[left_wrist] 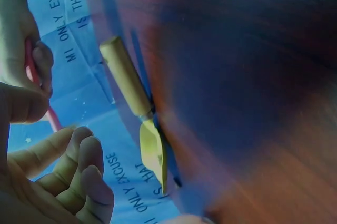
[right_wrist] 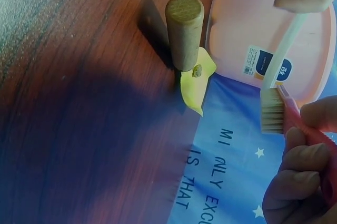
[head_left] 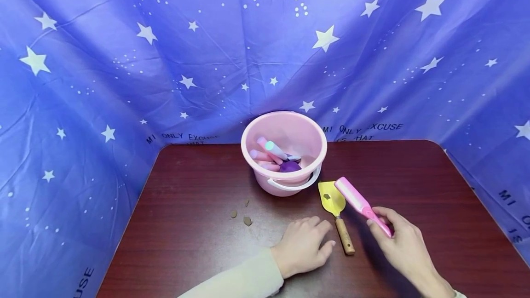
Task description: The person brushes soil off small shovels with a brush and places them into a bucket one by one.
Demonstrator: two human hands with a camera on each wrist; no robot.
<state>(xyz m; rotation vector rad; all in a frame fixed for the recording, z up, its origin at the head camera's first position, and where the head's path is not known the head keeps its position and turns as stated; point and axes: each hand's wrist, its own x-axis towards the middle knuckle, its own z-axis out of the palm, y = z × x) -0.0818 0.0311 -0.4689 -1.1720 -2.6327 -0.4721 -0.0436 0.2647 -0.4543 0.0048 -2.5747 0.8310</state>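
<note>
My right hand (head_left: 403, 247) grips the handle of a pink brush (head_left: 352, 194), its head raised at the right of a small hand shovel. In the right wrist view the pale bristles (right_wrist: 272, 110) of that brush show. The shovel has a yellow blade (head_left: 336, 205) and a wooden handle (head_left: 344, 236), and lies on the table with a brown flake (head_left: 326, 196) on its blade. Left of the shovel handle is my left hand (head_left: 304, 245), holding nothing, its fingers loosely bent in the left wrist view. Several brown flakes (head_left: 247, 220) are scattered beyond it to the left.
A pink bucket (head_left: 265, 180) stands at the back of the dark red table (head_left: 198, 247), its white handle (head_left: 298, 185) lowered to the front. Inside are several pink and white handled items (head_left: 276, 150) and something purple (head_left: 290, 166). A blue star-patterned curtain (head_left: 215, 59) hangs around the table.
</note>
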